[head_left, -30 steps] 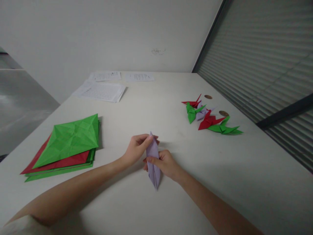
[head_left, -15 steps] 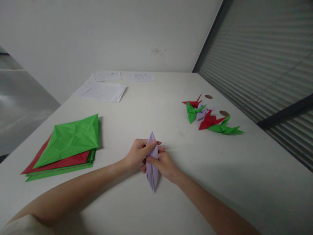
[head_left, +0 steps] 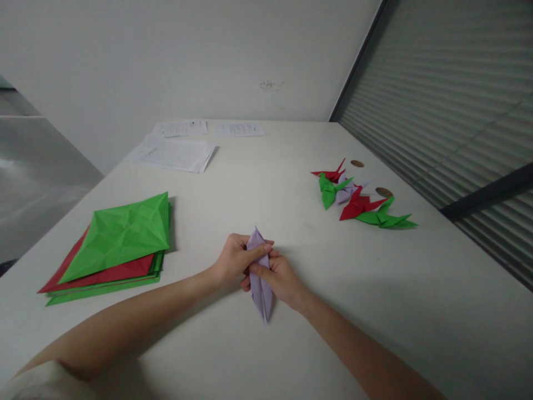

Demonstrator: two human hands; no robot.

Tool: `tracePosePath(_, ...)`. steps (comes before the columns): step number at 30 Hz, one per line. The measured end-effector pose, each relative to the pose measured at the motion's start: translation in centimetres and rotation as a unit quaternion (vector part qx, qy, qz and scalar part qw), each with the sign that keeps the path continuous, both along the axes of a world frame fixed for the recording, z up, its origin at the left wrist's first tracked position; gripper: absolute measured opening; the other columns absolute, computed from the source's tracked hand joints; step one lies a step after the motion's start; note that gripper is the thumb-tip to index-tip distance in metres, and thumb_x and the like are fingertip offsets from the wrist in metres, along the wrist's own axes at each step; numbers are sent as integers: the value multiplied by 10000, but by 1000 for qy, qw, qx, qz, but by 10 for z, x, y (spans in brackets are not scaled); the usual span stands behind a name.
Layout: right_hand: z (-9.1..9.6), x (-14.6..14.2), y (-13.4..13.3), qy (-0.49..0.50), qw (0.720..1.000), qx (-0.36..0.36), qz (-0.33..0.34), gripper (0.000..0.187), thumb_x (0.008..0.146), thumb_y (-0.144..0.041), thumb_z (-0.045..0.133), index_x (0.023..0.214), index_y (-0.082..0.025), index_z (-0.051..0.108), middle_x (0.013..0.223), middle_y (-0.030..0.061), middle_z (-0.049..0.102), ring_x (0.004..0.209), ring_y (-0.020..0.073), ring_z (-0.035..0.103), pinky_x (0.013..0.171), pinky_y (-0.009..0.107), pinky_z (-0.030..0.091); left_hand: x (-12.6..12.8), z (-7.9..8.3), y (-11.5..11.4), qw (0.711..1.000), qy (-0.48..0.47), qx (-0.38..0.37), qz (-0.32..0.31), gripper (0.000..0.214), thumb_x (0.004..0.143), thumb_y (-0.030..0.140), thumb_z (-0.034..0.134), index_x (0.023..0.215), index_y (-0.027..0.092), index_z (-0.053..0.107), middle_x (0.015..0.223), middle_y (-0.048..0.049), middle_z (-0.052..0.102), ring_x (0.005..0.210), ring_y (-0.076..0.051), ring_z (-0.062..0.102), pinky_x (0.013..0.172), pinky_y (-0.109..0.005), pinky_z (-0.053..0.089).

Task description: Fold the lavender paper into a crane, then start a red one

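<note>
Between my hands, just above the white table (head_left: 266, 183), is a piece of lavender origami paper (head_left: 261, 297) folded into a long narrow diamond. Its lower end splits into two points and its single tip points away from me. My left hand (head_left: 237, 256) pinches the upper part, thumb on top and fingers underneath. Lower down, my right hand (head_left: 285, 280) grips the middle with its thumb across the face. The fingers behind the paper are partly hidden.
At the left lies a stack of green and red paper sheets (head_left: 129, 233). Several folded paper cranes (head_left: 358, 204) in red, green and lavender sit at the right, near two round brown discs (head_left: 383, 192). Printed papers (head_left: 175, 154) lie at the back left. Window blinds (head_left: 449, 94) border the right side.
The lavender paper has tilted slightly, its far tip shifting left and its split end right. Both hands keep their hold in nearly the same place.
</note>
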State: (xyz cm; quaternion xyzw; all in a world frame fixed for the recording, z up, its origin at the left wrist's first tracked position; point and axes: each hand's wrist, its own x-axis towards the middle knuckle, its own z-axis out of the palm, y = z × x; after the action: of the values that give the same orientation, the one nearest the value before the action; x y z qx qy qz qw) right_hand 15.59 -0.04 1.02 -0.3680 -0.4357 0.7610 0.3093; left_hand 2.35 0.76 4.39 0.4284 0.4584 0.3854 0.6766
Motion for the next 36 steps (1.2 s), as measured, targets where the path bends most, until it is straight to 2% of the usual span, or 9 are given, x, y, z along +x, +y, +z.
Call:
tracePosePath(3, 1, 0, 0, 7, 1000, -5, -5, 432, 626, -527, 776, 745, -135, 639, 627, 51, 718, 520, 166, 664, 538, 290, 542, -2, 2, 3, 1000, 14, -1, -21, 500, 714, 548, 748, 841, 68, 692, 447, -28, 606, 257, -141, 509, 221, -185, 320)
tracePosePath(5, 2, 1, 0, 19, 1000, -9, -14, 421, 627, -509, 779, 774, -146, 623, 616, 40, 715, 512, 171, 664, 512, 284, 534, -4, 3, 5, 999, 16, -7, -49, 533, 689, 532, 777, 922, 60, 692, 453, -22, 613, 270, -141, 523, 236, -180, 339)
tracePosePath(9, 1, 1, 0, 34, 999, -4, -30, 384, 655, -461, 770, 824, -164, 595, 600, 21, 711, 512, 177, 667, 520, 298, 542, -4, 5, 8, 995, 7, -19, -100, 613, 637, 493, 827, 1051, 61, 690, 592, -50, 691, 284, -97, 513, 263, -175, 379)
tracePosePath(14, 2, 0, 1, 22, 1000, -5, -21, 373, 653, -447, 774, 827, -161, 609, 621, 22, 719, 515, 171, 669, 537, 300, 543, -6, 1, 8, 996, 4, -14, -83, 598, 670, 535, 791, 1001, 48, 687, 503, -33, 647, 269, -109, 497, 255, -182, 374)
tracePosePath(19, 2, 2, 0, 13, 1000, 0, -10, 363, 675, -468, 762, 786, -150, 628, 634, 35, 720, 537, 175, 672, 553, 309, 540, -7, 0, 8, 995, 14, 2, -95, 524, 787, 580, 669, 817, 57, 678, 406, -41, 586, 278, -150, 533, 250, -173, 331)
tracePosePath(26, 7, 3, -1, 10, 1000, -2, -5, 379, 665, -489, 772, 755, -137, 664, 638, 47, 725, 548, 169, 671, 561, 304, 532, -8, 4, 10, 994, -10, -34, -100, 476, 777, 529, 698, 793, 53, 689, 426, -47, 597, 278, -133, 506, 282, -194, 313)
tracePosePath(29, 9, 4, -2, 2, 1000, -10, -1, 400, 672, -509, 764, 756, -127, 686, 662, 63, 732, 585, 180, 683, 596, 321, 539, -13, 9, 16, 996, -9, -2, -88, 418, 774, 467, 726, 829, 53, 731, 601, -101, 701, 395, -112, 563, 393, -213, 403)
tracePosePath(32, 11, 6, -3, -6, 1000, -29, 5, 435, 658, -541, 765, 753, -122, 696, 682, 74, 738, 606, 184, 691, 604, 320, 537, -17, 12, 22, 997, -1, 61, -45, 392, 808, 459, 698, 909, 86, 764, 894, -150, 756, 694, -168, 677, 642, -265, 510)
tracePosePath(36, 10, 6, -2, -13, 999, -45, 10, 473, 614, -576, 777, 738, -127, 696, 676, 70, 737, 603, 184, 691, 581, 304, 525, -16, 12, 23, 995, 15, 93, -13, 371, 823, 460, 681, 902, 111, 778, 955, -143, 755, 854, -213, 682, 786, -315, 498)
